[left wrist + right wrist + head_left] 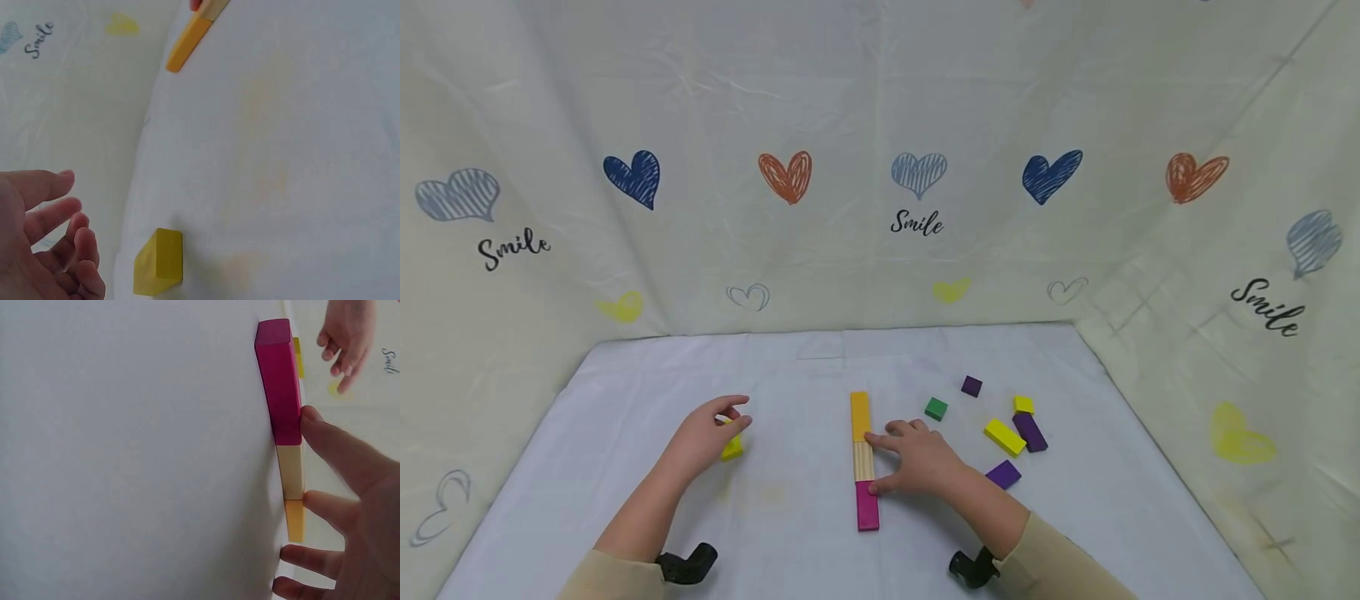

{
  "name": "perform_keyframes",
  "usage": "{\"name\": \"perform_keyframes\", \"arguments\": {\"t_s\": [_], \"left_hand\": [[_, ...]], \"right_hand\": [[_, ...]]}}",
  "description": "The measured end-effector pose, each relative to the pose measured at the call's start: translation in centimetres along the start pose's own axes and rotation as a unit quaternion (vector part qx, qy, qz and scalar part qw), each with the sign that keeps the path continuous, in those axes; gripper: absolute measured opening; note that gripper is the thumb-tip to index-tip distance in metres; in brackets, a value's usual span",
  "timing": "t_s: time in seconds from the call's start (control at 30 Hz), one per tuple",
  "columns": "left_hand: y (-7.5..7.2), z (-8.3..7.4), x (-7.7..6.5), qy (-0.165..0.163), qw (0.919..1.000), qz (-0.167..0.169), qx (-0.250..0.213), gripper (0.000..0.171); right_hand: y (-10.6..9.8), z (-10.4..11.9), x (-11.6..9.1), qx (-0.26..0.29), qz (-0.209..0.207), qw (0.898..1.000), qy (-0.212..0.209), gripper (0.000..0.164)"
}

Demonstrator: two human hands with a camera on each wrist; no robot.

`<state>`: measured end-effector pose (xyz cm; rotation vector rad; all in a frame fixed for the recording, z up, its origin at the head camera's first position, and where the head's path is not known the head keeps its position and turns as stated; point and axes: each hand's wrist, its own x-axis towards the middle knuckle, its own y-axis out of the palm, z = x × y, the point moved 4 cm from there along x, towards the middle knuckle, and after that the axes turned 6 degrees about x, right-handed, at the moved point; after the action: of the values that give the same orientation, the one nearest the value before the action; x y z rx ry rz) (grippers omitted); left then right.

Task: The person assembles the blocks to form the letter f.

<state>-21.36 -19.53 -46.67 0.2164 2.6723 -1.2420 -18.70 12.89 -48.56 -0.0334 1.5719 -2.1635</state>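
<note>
Table edges (548, 433) lie well off block row (863, 462).

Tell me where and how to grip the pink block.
Best pinch the pink block across its long sides, towards its free end, coming from above: it lies lengthwise, its other end meets the plain block, and the right hand has its thumb near that joint.

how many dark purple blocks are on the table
3: a small one beyond the green block, one right of the long yellow block, one by the right forearm; the arm may hide more.
</note>
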Motion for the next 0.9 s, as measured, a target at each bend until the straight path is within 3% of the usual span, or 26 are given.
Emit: {"name": "perform_keyframes", "arguments": {"t_s": [0.3, 0.57, 0.9], "left_hand": [[-0.3, 1.7, -0.5, -0.021, 0.9994, -0.01, 0.024, 0.056], [0.5, 3.0, -0.1, -0.054, 0.9964, 0.0, 0.065, 0.073], [1.0, 3.2, 0.0, -0.039, 0.9952, 0.013, 0.088, 0.077]], "right_hand": [[0.0, -0.2, 0.1, -0.002, -0.001, 1.0, 0.0, 0.082], [0.0, -0.1, 0.1, 0.004, 0.0, 1.0, 0.002, 0.082], [0.0, -0.2, 0.1, 0.001, 0.004, 1.0, 0.002, 0.082]]}}
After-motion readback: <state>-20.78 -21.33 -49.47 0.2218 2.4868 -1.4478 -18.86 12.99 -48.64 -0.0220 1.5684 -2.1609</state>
